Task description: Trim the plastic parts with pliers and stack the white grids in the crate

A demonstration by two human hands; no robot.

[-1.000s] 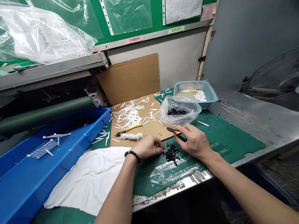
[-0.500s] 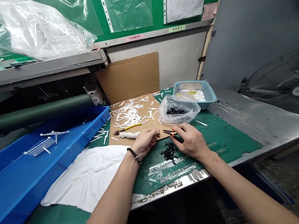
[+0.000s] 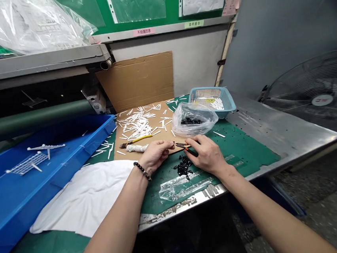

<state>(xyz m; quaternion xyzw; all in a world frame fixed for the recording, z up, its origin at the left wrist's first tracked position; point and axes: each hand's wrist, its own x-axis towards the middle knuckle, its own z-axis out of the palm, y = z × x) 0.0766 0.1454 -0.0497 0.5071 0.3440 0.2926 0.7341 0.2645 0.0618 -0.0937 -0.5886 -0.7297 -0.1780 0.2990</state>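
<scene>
My left hand (image 3: pixel 157 154) pinches a small black piece (image 3: pixel 174 143) between thumb and fingertips; its exact shape is too small to tell. In my right hand (image 3: pixel 206 154) is a pair of cutting pliers (image 3: pixel 184 145) with dark, orange-marked handles, its jaws pointing at the black piece. A pile of small black parts (image 3: pixel 184 166) lies on the green mat just below both hands. Behind them stands a clear plastic bag (image 3: pixel 197 127) with more black parts inside. Yellow-handled pliers (image 3: pixel 138 139) and a white wrapped roll (image 3: pixel 136 148) lie left of my left hand.
White sticks are scattered over a cardboard sheet (image 3: pixel 167 126). A light-blue basket (image 3: pixel 228 100) stands at the back right. On the left are a blue tray (image 3: pixel 69 152) with white racks and a white cloth (image 3: pixel 94 189). Clear plastic strips (image 3: pixel 180 189) lie near the front edge.
The view has shifted, so the bench appears a little further left and higher. The plier jaws are now closer to the black piece in my left fingers.
</scene>
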